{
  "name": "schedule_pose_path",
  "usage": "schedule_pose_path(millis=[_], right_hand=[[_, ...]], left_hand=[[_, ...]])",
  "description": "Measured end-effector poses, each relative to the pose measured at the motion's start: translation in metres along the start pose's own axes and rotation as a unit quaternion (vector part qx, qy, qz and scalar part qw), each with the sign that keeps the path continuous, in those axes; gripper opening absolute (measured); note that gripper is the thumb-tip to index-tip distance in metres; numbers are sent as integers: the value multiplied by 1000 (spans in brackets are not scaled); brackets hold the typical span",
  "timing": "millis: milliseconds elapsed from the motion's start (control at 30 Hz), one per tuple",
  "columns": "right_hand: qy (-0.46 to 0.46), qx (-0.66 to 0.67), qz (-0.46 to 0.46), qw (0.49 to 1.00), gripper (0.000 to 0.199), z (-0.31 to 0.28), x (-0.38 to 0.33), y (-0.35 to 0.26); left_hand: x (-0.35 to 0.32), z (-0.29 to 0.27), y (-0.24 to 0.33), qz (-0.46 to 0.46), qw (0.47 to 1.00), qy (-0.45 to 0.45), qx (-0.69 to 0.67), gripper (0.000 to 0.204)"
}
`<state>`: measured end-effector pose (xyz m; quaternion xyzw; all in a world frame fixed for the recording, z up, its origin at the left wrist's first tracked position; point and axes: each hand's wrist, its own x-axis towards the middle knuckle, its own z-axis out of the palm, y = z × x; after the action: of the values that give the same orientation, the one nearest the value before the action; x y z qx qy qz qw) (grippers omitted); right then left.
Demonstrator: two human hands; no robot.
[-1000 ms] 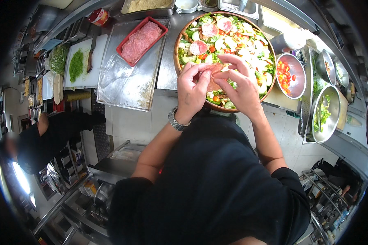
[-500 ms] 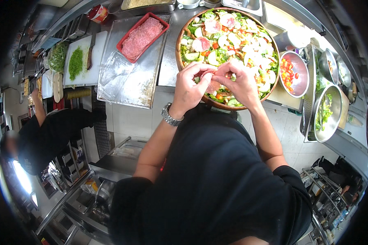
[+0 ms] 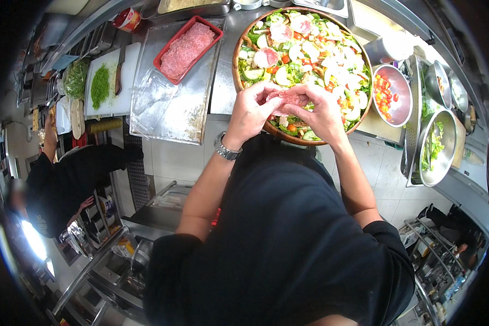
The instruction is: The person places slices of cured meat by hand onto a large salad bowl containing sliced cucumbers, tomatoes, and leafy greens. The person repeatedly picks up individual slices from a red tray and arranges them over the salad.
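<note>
Both my hands meet over the near side of a round wooden bowl (image 3: pixel 236 64) filled with salad. A thin pink, white-flecked salami slice (image 3: pixel 284 100) is stretched between their fingertips. My left hand (image 3: pixel 250 112) pinches its left side, and my right hand (image 3: pixel 325 111) has curled fingers on its right side. Lettuce, cucumber rounds, tomato pieces and two other salami slices (image 3: pixel 266 58) lie in the bowl. To the left, a red tray (image 3: pixel 156 64) holds a heap of pink, white-flecked meat (image 3: pixel 187 51).
The red tray stands on a metal baking sheet (image 3: pixel 168 117). Left of it, a white cutting board (image 3: pixel 106 107) carries chopped greens and a knife (image 3: pixel 119 70). Metal bowls of cut tomatoes (image 3: pixel 383 98) and lettuce (image 3: pixel 432 146) sit at right. Another person (image 3: pixel 76 179) is at far left.
My fingers have spread a little apart, and more of the salami slice shows between them. The person at far left has shifted slightly.
</note>
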<state>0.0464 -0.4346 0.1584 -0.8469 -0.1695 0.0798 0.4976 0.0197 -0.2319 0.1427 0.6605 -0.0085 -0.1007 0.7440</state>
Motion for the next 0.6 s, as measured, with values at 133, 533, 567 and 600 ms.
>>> schedule_pose_path(millis=[133, 533, 567, 600], right_hand=[[3, 49, 43, 998, 20, -1, 1, 1], [15, -39, 19, 999, 15, 4, 2, -3], [22, -29, 19, 999, 15, 5, 3, -4], [27, -25, 20, 999, 15, 6, 7, -5]], left_hand=[[1, 0, -5, -29, 999, -17, -36, 19], [0, -2, -2, -19, 996, -4, 83, 19], [2, -4, -2, -18, 995, 2, 99, 19], [5, -6, -2, 1, 994, 8, 108, 20]])
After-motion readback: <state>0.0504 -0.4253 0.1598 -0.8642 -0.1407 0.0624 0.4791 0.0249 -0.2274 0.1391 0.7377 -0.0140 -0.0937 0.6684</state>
